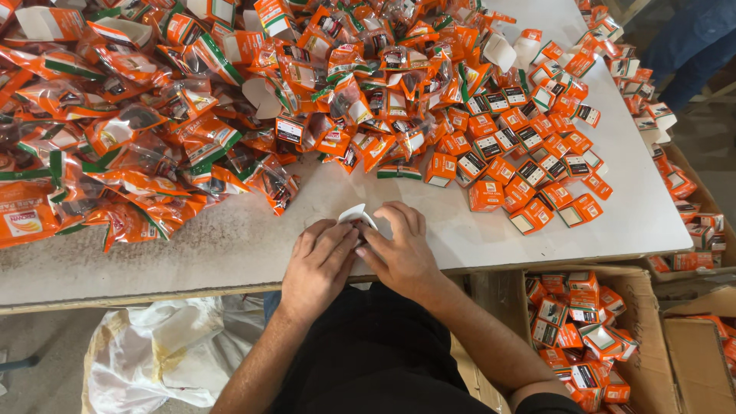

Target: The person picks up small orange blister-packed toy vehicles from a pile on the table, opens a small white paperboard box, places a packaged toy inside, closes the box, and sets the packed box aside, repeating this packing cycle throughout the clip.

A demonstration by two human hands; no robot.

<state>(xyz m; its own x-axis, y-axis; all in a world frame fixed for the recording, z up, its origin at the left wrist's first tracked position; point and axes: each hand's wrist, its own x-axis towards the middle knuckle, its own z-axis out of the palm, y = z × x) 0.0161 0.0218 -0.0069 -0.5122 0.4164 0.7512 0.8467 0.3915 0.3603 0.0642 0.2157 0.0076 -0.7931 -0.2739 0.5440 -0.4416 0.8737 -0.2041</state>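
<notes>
My left hand point(318, 261) and my right hand point(400, 249) meet at the near edge of the white table point(230, 238). Together they pinch a small carton point(357, 217), of which only a white flap shows between the fingers. Its body is hidden under my fingers. Just beyond lies a heap of orange and clear plastic pouches point(153, 130) at the left and centre. Closed small orange boxes point(529, 153) stand packed together at the right.
An open cardboard box point(644, 291) beside my right forearm holds several small orange boxes. More orange boxes lie past the table's right edge point(682, 192). A crumpled white plastic bag point(169, 353) sits on the floor at the lower left. Another person's legs point(690, 46) show at the top right.
</notes>
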